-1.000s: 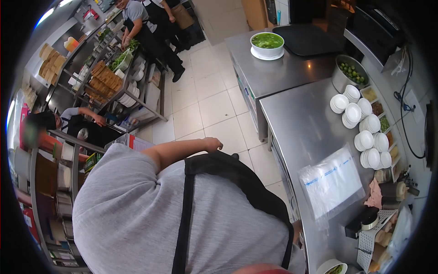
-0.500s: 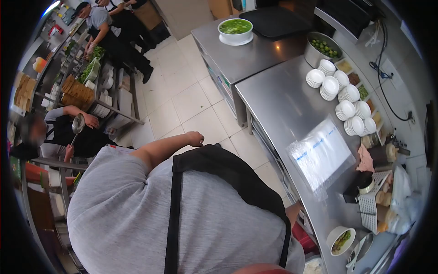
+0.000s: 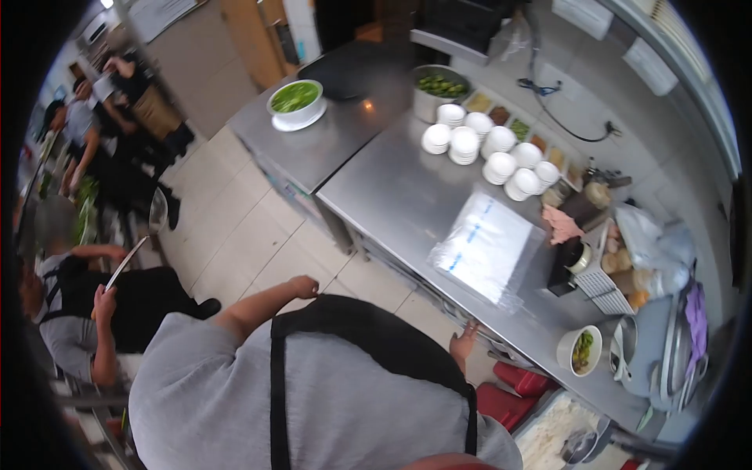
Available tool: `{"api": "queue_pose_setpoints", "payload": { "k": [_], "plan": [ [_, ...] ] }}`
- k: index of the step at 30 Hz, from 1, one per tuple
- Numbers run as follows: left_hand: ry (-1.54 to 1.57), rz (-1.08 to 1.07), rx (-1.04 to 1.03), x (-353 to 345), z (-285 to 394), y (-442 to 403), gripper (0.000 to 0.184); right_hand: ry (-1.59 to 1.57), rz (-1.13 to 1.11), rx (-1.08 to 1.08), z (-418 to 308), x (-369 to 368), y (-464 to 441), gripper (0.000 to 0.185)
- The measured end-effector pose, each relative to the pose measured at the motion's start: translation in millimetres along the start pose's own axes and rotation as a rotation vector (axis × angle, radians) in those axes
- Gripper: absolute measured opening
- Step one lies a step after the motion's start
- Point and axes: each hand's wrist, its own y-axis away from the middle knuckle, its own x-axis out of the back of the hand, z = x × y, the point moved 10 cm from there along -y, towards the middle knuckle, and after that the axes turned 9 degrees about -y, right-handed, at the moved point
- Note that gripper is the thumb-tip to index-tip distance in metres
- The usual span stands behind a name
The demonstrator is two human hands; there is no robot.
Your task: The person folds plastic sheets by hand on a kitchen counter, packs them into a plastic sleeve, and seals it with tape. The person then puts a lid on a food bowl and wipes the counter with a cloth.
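Observation:
My left hand is in the air over the tiled floor, in front of the black apron, its fingers curled in with nothing in them. Beside the front edge of the steel table is my right hand, its fingers loosely extended and holding nothing I can see. The nearest thing on the tabletop is a pack of clear plastic bags. Farther right stands a white bowl with green and brown food inside.
Stacked white cups stand by a pot of green pieces. A bowl of greens is on the far counter. At left, a co-worker holds up a ladle; others stand behind. Red containers are below the table.
My view has turned right, so the tabletop sits farther left. My right hand, mostly hidden before, now shows at the table edge. The co-worker and ladle have come forward, away from the shelves.

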Motion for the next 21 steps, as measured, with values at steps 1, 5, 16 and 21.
{"api": "queue_pose_setpoints", "payload": {
  "k": [1, 5, 16, 21],
  "plan": [
    [-0.01, -0.02, -0.007, 0.5, 3.0, -2.8, 0.032, -0.185, -0.149, -0.075, 8.1, -11.7, 3.4, 0.048],
    [-0.043, -0.053, -0.039, 9.2, 8.2, -11.0, 0.032, -0.412, -0.393, -0.228, 26.7, -27.0, 6.3, 0.041],
    [0.077, 0.083, -0.169, 35.3, -38.2, -73.2, 0.041, -0.291, -0.559, -0.4, 45.7, -28.5, 79.7, 0.046],
    [0.168, -0.034, -0.158, -13.0, -57.3, -123.7, 0.04, -0.182, -0.55, -0.457, 80.9, 6.7, 111.3, 0.05]
  ]
}}
